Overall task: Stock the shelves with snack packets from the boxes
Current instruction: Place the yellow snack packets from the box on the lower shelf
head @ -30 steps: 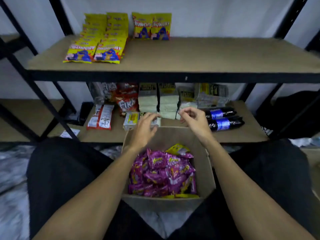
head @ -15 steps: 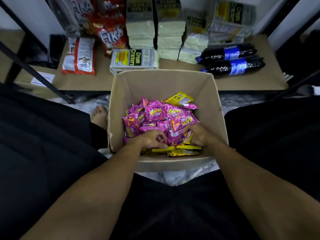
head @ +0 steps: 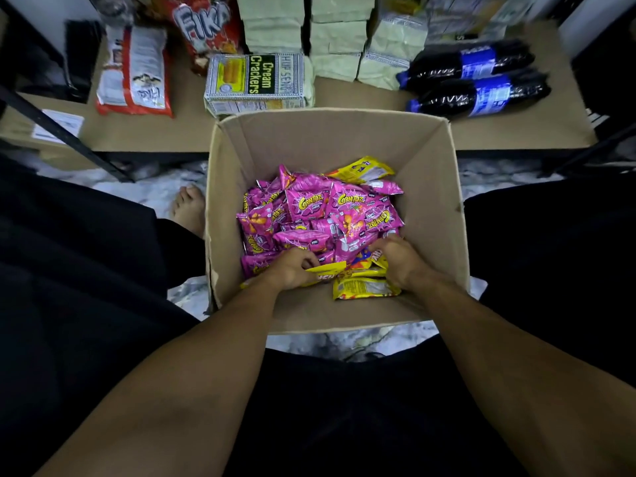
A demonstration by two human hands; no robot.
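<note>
You are grabbing stock in the box [head: 327,142] at frame centre, your left hand [head: 292,270] and right hand [head: 399,259] both curling tight round the yellow packets [head: 361,287] by its lower wall, so next you are likely lifting them clear to the shelf [head: 378,98] along the top.

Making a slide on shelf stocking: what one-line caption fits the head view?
In the cardboard box, the left hand grips a yellow packet while the right hand digs among pink packets before the shelf.

Matt cardboard box [head: 426,160] holds glossy plastic snack packets [head: 309,204]; shelf [head: 165,132] matt board.
</note>
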